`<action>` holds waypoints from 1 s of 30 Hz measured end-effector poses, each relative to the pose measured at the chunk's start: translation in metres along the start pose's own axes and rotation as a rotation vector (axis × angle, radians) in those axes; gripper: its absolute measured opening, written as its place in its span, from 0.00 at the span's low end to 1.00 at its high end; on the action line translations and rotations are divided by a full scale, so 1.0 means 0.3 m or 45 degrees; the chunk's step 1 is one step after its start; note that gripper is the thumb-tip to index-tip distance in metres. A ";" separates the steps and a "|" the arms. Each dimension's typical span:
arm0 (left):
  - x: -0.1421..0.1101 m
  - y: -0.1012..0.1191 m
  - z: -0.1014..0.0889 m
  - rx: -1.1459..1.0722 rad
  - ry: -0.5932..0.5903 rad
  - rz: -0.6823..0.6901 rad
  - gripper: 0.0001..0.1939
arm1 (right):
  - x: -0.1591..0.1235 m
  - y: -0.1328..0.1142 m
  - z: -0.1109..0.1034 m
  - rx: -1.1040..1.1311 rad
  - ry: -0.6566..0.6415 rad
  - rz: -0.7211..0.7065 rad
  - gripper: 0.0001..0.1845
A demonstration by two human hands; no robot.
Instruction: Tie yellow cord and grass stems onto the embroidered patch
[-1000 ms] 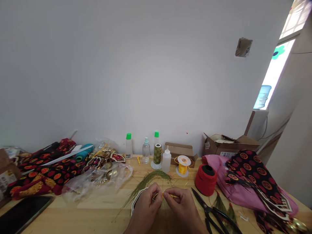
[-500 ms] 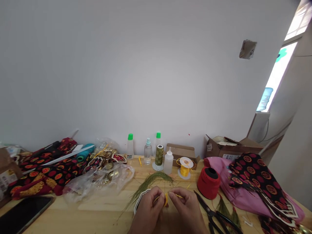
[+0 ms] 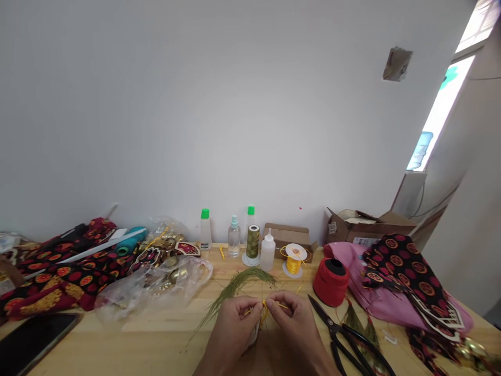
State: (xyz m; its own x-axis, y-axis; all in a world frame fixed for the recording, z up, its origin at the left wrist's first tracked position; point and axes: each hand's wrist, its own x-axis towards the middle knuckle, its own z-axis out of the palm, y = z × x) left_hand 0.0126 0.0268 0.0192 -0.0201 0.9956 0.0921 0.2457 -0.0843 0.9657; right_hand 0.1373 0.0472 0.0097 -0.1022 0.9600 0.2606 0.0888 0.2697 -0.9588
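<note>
Yellow cord (image 3: 265,309) is pinched btwn fingertips of L hand (image 3: 236,319) & R hand (image 3: 296,317), over desk (image 3: 148,344), well out from its back edge. Prob. v. light, soft, poss. slippery; best gripped w/ fingertips nr bunched middle.

A craft workshop is suggested by the supplies spread over the wooden surface (image 3: 129,344): a red thread cone (image 3: 330,290), a green thread spool (image 3: 253,244), a yellow cord spool (image 3: 293,265), scissors (image 3: 333,326), green tassels (image 3: 353,319), patterned fabric (image 3: 407,267) and brass-coloured pieces (image 3: 178,275). Bottles (image 3: 267,253) and cardboard boxes (image 3: 368,231) are set along the wall (image 3: 235,104), and yellow cord (image 3: 265,309) is held in the hands (image 3: 239,321).
</note>
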 end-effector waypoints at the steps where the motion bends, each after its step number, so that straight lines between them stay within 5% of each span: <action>1: 0.000 -0.001 0.000 0.003 0.008 0.000 0.13 | -0.001 0.004 0.001 -0.004 0.000 -0.001 0.13; 11: 0.005 0.016 0.004 0.055 -0.014 0.004 0.16 | -0.017 -0.014 -0.008 -0.114 -0.039 -0.177 0.11; 16: -0.001 0.022 0.015 0.005 -0.005 0.002 0.16 | -0.006 -0.002 -0.010 -0.011 0.063 -0.101 0.13; 22: 0.009 -0.005 -0.006 -0.184 -0.009 -0.040 0.13 | 0.003 -0.003 -0.013 -0.027 -0.057 -0.129 0.13; 30: 0.008 -0.005 -0.011 -0.139 -0.044 -0.008 0.12 | -0.009 -0.009 -0.020 -0.327 0.018 -0.279 0.10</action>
State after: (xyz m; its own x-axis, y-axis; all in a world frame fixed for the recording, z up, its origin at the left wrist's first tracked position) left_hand 0.0091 0.0293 0.0188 0.0129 0.9967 0.0796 0.1388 -0.0806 0.9870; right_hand 0.1435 0.0443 0.0123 -0.1332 0.8775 0.4607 0.3133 0.4783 -0.8204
